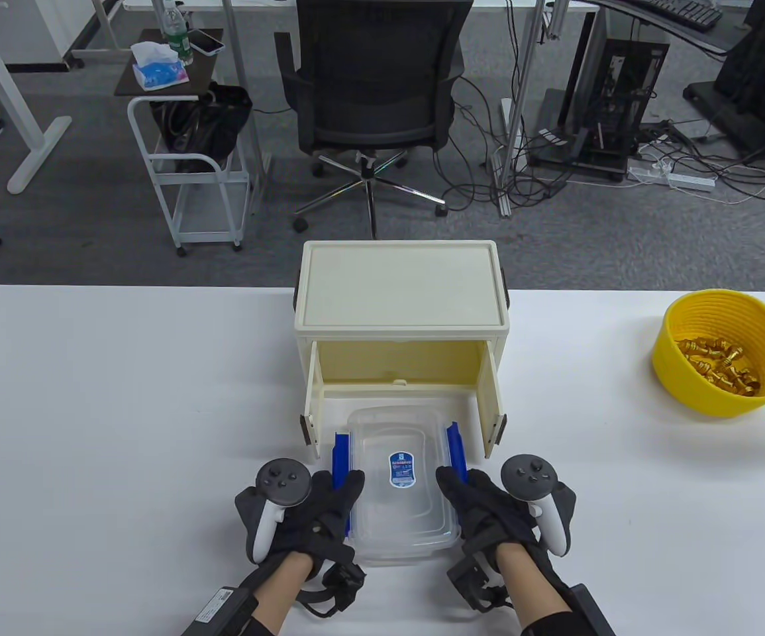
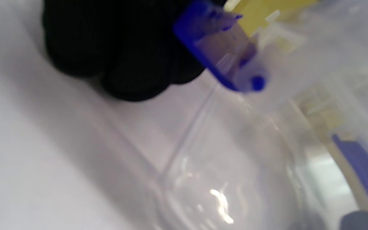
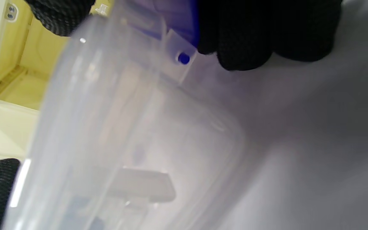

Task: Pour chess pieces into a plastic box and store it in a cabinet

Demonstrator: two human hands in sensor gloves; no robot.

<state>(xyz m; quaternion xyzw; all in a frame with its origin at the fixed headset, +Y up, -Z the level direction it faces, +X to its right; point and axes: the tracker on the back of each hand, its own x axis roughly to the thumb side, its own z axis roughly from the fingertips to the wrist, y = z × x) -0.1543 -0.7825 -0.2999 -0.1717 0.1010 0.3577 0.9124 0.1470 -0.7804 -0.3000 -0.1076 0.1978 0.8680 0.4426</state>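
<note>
In front of you the white table (image 1: 124,411) carries a cream cabinet (image 1: 401,285) at its far middle edge, both doors swung open toward you. A clear plastic box (image 1: 401,490) with blue clips sits just before that opening, partly between the doors. Well apart, at your far right, stands a yellow basket (image 1: 687,371) of gold chess pieces (image 1: 720,364).

Only print in view: blue-and-white sticker (image 1: 402,469) on lid of clear plastic box (image 1: 401,523), characters too small to read. Tissue pack (image 1: 159,71) on side cart shows printed pattern, nothing legible.
</note>
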